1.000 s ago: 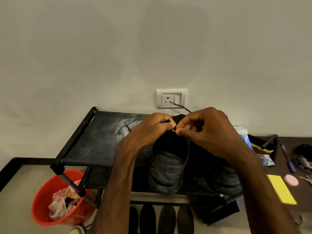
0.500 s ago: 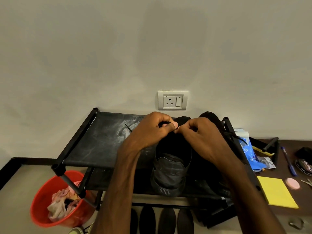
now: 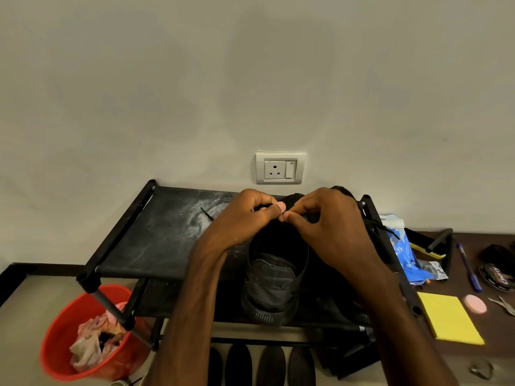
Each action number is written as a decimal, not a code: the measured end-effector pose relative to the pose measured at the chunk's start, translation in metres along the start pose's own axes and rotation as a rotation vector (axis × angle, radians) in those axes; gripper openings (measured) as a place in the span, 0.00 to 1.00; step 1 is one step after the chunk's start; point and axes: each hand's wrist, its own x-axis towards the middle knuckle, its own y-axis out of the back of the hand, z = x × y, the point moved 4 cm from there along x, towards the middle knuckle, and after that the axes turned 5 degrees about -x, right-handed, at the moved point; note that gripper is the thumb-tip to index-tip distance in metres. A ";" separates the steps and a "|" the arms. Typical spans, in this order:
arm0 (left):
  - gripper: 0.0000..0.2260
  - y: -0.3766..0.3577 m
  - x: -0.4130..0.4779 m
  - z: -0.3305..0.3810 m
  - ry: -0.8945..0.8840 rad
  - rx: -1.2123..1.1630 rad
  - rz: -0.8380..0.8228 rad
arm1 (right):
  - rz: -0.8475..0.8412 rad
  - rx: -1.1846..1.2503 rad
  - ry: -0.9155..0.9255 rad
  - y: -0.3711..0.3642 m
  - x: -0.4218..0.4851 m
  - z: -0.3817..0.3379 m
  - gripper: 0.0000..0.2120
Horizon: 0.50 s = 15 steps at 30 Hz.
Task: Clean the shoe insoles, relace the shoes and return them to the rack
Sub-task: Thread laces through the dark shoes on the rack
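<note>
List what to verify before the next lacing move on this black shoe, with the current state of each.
1. Left hand grip on lace: ok, fingertips pinch it.
2. Right hand grip: ok, pinching the lace beside the left fingertips.
3. Shoe steady on rack: ok, upright on the top shelf.
4. Lace through the correct eyelet: cannot tell, hands cover the eyelets.
5. Second lace clear of the work: ok, lying apart at the rack's right rail.
</note>
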 end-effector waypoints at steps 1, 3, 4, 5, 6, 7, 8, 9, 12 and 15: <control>0.13 0.000 0.000 0.000 0.005 -0.002 0.007 | 0.013 0.012 -0.001 0.003 0.000 -0.001 0.04; 0.13 -0.001 0.000 -0.001 0.016 0.000 0.013 | 0.027 0.072 -0.018 0.010 0.000 -0.001 0.08; 0.13 -0.001 0.001 -0.001 0.022 0.003 0.013 | 0.013 0.157 -0.048 0.011 0.000 0.001 0.11; 0.13 -0.002 0.001 -0.002 0.026 0.008 0.015 | -0.015 0.273 -0.101 0.011 -0.001 0.002 0.13; 0.14 -0.003 0.001 -0.002 0.029 0.008 0.015 | -0.040 0.386 -0.178 0.011 -0.002 0.004 0.15; 0.14 -0.003 0.001 -0.003 0.034 0.006 0.018 | -0.055 0.500 -0.260 0.012 -0.003 0.006 0.16; 0.14 -0.002 0.002 -0.004 0.037 0.002 0.024 | -0.049 0.626 -0.330 0.016 -0.003 0.006 0.18; 0.14 -0.001 0.002 -0.005 0.039 0.002 0.031 | -0.022 0.770 -0.375 0.022 -0.002 0.008 0.19; 0.14 0.001 0.003 -0.008 0.045 0.004 0.060 | 0.090 1.189 -0.312 0.048 0.000 0.008 0.17; 0.15 0.000 0.003 -0.007 0.036 0.014 0.060 | 0.173 1.556 -0.218 0.063 -0.002 0.017 0.16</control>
